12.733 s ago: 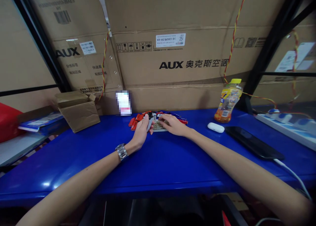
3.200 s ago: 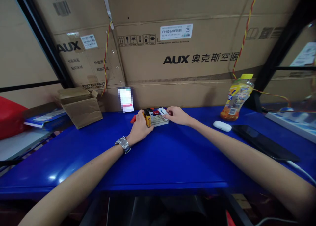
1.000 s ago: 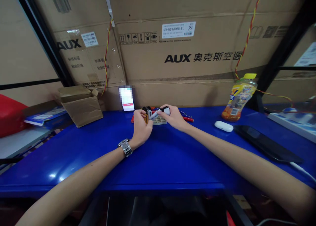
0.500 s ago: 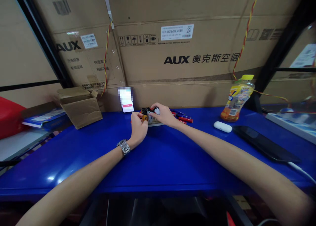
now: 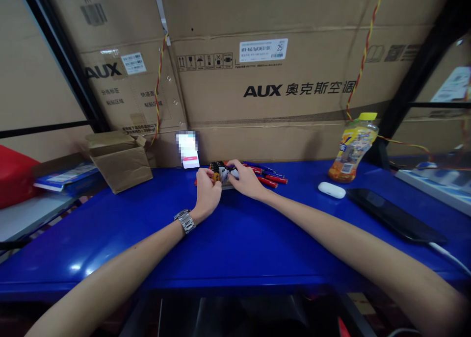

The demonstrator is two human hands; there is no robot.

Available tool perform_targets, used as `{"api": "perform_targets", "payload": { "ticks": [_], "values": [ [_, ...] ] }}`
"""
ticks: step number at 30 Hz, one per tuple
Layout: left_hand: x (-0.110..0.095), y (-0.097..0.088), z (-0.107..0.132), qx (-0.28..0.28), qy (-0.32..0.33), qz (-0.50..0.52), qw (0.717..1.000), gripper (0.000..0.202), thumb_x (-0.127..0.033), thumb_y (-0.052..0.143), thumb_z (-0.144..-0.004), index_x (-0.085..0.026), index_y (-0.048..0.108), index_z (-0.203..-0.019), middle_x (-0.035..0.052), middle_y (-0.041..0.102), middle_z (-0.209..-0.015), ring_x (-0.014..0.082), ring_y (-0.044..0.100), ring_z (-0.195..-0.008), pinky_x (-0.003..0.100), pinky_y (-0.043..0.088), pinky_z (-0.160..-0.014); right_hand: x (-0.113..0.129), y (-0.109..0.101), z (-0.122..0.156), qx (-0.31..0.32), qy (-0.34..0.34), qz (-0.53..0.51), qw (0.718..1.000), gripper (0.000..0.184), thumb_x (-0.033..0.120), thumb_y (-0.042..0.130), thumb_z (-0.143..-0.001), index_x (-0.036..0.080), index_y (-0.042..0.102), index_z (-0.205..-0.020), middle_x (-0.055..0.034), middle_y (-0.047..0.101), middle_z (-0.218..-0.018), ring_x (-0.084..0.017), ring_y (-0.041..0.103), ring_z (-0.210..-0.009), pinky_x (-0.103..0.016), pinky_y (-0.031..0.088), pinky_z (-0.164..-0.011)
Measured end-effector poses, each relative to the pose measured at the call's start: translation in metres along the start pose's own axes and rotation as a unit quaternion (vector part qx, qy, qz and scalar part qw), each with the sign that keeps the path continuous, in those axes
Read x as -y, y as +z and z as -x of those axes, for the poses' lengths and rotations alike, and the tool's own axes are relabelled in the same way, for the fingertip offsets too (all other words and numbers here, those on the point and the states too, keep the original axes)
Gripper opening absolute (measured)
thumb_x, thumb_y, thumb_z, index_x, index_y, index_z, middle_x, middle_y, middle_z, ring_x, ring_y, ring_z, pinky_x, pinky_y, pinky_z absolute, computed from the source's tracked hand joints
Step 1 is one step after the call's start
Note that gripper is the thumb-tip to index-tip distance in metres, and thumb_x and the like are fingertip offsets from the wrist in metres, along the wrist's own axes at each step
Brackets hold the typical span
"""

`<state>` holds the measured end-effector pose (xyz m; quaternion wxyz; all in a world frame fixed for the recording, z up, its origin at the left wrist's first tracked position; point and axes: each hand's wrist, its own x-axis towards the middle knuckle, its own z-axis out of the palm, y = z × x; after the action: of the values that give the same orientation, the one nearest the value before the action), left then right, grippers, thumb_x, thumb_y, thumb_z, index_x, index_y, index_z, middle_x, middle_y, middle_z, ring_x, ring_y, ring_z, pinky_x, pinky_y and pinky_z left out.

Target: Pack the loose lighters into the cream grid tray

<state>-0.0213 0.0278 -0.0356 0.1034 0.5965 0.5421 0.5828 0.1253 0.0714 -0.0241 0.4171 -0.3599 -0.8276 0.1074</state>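
At the back of the blue table, my left hand [image 5: 208, 190], with a metal watch [image 5: 185, 221] on its wrist, is closed on a small orange-brown piece [image 5: 216, 177], whose kind I cannot tell. Close to its right, the fingers of my right hand [image 5: 247, 181] are bent and closed around a small white-and-black object [image 5: 233, 172], too small to name. A row of small black pieces [image 5: 217, 166] stands just behind my fingers. Several red pens [image 5: 268, 182] and blue pens [image 5: 270, 170] lie beside my right hand. My fingers partly hide a pale flat item under them.
A lit phone [image 5: 188, 150] leans against the large cardboard boxes [image 5: 294, 126] behind the blue table [image 5: 235, 244]. An opened small carton [image 5: 121, 163] stands left. Right are a drink bottle [image 5: 352, 150], a white earbud case [image 5: 331, 190] and a black phone [image 5: 395, 214] with a cable.
My right hand has come slightly lower and nearer, uncovering more of the red pens. My left hand stays nearly in place on the orange-brown piece.
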Motion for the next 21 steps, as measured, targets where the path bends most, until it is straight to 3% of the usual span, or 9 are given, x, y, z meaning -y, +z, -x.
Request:
{"api": "perform_targets", "payload": {
  "ticks": [3,7,13,16,21],
  "values": [
    [0.001,0.000,0.000,0.003,0.009,0.002,1.000,0.035,0.004,0.051,-0.063,-0.021,0.037,-0.085,-0.0009,0.040,-0.085,0.0135,0.042,-0.072,0.032,0.038,-0.071,0.001,0.002,-0.001,-0.027,0.001,-0.010,1.000,0.024,0.026,0.049,-0.084,0.019,0.055,-0.106,-0.0027,0.067,-0.082,-0.016,0.056,-0.062,-0.027,0.042,-0.063],
    [0.001,0.000,0.000,0.001,0.013,0.001,1.000,0.035,0.003,0.051,-0.062,-0.021,0.037,-0.084,-0.0010,0.041,-0.084,0.0140,0.042,-0.072,0.033,0.038,-0.071,0.002,-0.001,-0.004,-0.021,-0.014,-0.012,1.000,0.025,0.025,0.051,-0.084,0.018,0.060,-0.106,-0.0052,0.070,-0.087,-0.016,0.059,-0.068,-0.029,0.044,-0.068],
    [-0.001,0.000,0.001,0.008,0.020,-0.005,1.000,0.034,0.003,0.050,-0.064,-0.020,0.037,-0.085,-0.0005,0.040,-0.084,0.0149,0.042,-0.074,0.033,0.039,-0.072,0.007,-0.010,-0.010,0.068,-0.048,-0.024,0.996,0.043,0.013,0.052,-0.076,0.018,0.063,-0.117,-0.0071,0.071,-0.103,-0.018,0.063,-0.084,-0.033,0.045,-0.081],
    [-0.003,-0.001,0.002,0.008,0.026,-0.005,1.000,0.035,0.004,0.049,-0.063,-0.020,0.037,-0.085,0.0001,0.041,-0.086,0.0149,0.043,-0.075,0.033,0.039,-0.071,0.009,-0.010,-0.009,0.097,-0.054,-0.024,0.994,0.051,0.013,0.051,-0.075,0.019,0.058,-0.125,-0.0061,0.070,-0.104,-0.018,0.062,-0.082,-0.033,0.045,-0.080],
    [-0.012,-0.003,0.005,0.007,0.055,0.004,0.998,0.030,0.002,0.051,-0.068,-0.020,0.041,-0.085,-0.0008,0.044,-0.081,0.0140,0.044,-0.069,0.030,0.039,-0.067,0.014,-0.010,0.004,0.047,0.000,-0.074,0.996,0.051,0.016,0.049,-0.074,0.019,0.045,-0.125,-0.0027,0.062,-0.088,-0.015,0.054,-0.069,-0.031,0.044,-0.069]
  ]
}}
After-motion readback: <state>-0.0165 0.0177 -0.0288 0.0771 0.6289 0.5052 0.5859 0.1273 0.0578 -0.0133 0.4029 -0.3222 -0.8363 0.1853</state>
